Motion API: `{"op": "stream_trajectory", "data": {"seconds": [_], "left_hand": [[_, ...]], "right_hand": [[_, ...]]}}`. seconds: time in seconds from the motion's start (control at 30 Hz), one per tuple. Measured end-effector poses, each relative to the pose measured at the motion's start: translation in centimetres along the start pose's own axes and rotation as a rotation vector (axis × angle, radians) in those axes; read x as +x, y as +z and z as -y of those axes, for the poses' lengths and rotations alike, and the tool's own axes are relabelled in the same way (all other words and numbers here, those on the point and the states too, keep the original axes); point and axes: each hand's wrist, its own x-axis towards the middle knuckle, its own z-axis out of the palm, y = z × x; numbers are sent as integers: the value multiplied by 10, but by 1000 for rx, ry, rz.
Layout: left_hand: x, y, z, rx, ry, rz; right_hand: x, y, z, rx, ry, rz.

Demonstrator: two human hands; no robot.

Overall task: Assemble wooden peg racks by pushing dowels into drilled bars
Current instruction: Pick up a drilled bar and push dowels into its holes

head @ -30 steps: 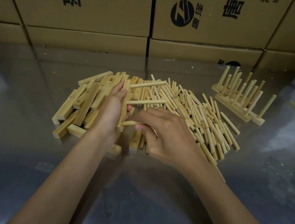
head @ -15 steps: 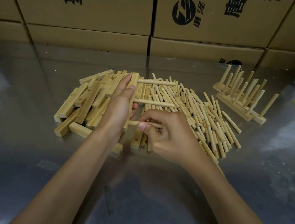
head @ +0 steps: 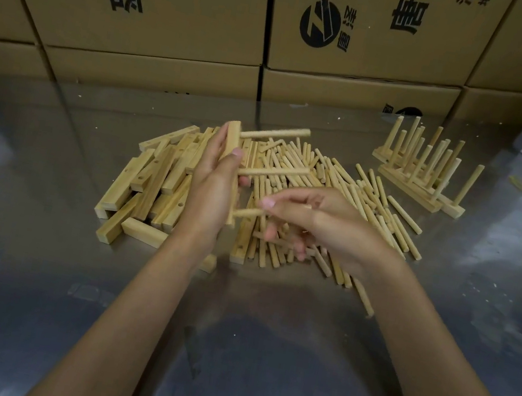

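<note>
Pale wood is held clear of the steel bench: the left hand grips a drilled bar upright, two dowels already seated in it and pointing right. The right hand pinches a third dowel by thumb and finger, its tip at the bar's lower end.

Risks, as I judge them: a tilted entry could jam or split the dowel, and the bar, gripped only at mid-length, may twist under the push. A slip would drop it into the loose dowels and bars beneath.

Finished racks stand toward the bench's far right corner. The cartons behind carry black Chinese characters and a round logo; I cannot read them reliably.
</note>
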Motion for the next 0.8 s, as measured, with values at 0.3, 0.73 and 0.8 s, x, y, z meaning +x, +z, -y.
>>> {"op": "stream_trajectory", "data": {"seconds": [0.3, 0.73, 0.8], "left_hand": [[1, 3, 2, -319, -102, 47], [-12, 19, 11, -220, -38, 137], [-11, 18, 13, -183, -64, 140]], "right_hand": [[7, 9, -12, 95, 55, -122], [6, -18, -9, -54, 47, -366], [2, -38, -11, -129, 74, -445]]}}
